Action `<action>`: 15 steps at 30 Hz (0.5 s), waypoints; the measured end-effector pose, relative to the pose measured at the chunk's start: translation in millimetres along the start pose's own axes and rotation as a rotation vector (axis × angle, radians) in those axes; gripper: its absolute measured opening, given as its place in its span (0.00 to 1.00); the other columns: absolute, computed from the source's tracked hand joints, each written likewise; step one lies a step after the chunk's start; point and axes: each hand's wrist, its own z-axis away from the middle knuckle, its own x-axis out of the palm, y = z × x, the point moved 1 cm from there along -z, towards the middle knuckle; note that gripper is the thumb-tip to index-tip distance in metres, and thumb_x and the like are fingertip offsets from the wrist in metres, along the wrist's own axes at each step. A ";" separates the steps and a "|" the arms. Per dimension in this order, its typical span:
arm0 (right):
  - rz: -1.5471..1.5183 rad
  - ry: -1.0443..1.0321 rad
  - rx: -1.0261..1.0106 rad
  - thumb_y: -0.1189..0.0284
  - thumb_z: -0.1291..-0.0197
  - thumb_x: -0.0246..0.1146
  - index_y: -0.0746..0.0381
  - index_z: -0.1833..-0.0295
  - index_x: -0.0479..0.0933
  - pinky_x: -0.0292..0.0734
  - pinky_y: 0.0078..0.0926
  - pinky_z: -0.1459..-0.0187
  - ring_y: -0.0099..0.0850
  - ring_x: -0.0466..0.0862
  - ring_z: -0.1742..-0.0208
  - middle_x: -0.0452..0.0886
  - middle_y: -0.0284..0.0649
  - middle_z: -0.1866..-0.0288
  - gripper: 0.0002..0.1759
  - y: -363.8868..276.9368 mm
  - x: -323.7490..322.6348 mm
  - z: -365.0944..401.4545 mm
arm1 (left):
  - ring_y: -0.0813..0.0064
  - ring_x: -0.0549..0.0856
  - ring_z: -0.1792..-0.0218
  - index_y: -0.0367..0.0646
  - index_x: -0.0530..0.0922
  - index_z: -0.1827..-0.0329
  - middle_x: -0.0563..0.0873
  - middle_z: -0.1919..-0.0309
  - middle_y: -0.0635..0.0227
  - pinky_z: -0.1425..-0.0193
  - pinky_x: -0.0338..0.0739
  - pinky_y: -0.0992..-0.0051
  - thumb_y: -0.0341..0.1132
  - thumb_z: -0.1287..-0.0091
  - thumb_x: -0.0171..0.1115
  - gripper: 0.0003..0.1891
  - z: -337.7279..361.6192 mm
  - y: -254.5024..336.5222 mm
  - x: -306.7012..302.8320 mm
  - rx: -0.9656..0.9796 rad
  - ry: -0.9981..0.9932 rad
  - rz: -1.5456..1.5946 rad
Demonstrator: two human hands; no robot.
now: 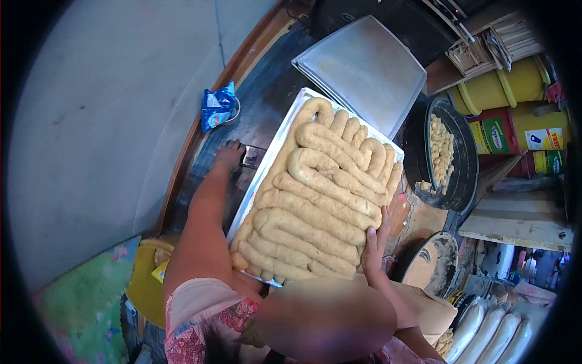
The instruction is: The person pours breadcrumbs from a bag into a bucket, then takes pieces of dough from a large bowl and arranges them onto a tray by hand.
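Long ropes of pale dough (318, 200) lie folded back and forth, side by side, on a light metal tray (265, 176). My right hand (374, 250) rests against the right edge of the dough, fingers stretched out. To the left of the tray, my left hand (230, 155) is low over the dark table, fingers closed around the dark grip of what looks like a flat, rectangular scraper (253, 157). The scraper lies close to the tray's left rim, and its details are hard to make out.
A blue packet (218, 107) sits at the table's left edge. Stacked flat trays (364, 70) lie beyond the dough. Right of it stand a black basin (464, 151) holding dough pieces and a round pan (438, 264). Yellow buckets (503, 91) line the far right.
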 end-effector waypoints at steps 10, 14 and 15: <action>-0.040 0.051 0.010 0.55 0.33 0.49 0.67 0.27 0.57 0.43 0.40 0.26 0.45 0.53 0.24 0.52 0.53 0.24 0.36 9.0 20.9 -5.2 | 0.58 0.72 0.35 0.45 0.62 0.31 0.72 0.38 0.54 0.39 0.73 0.58 0.52 0.65 0.78 0.54 3.1 -10.8 29.1 -0.164 0.081 -0.007; -0.101 0.083 0.004 0.59 0.33 0.51 0.66 0.28 0.59 0.45 0.41 0.27 0.46 0.55 0.25 0.55 0.54 0.25 0.33 10.4 18.6 -6.7 | 0.57 0.77 0.40 0.41 0.66 0.34 0.69 0.35 0.52 0.43 0.76 0.57 0.53 0.65 0.77 0.52 7.1 -21.8 37.7 -0.267 0.116 0.278; -0.078 0.080 -0.010 0.60 0.33 0.52 0.66 0.28 0.59 0.45 0.41 0.27 0.46 0.55 0.25 0.55 0.54 0.25 0.33 9.4 17.7 -7.6 | 0.58 0.78 0.41 0.41 0.67 0.34 0.71 0.37 0.54 0.45 0.76 0.58 0.54 0.64 0.76 0.51 6.0 -34.5 32.7 -0.290 0.061 0.436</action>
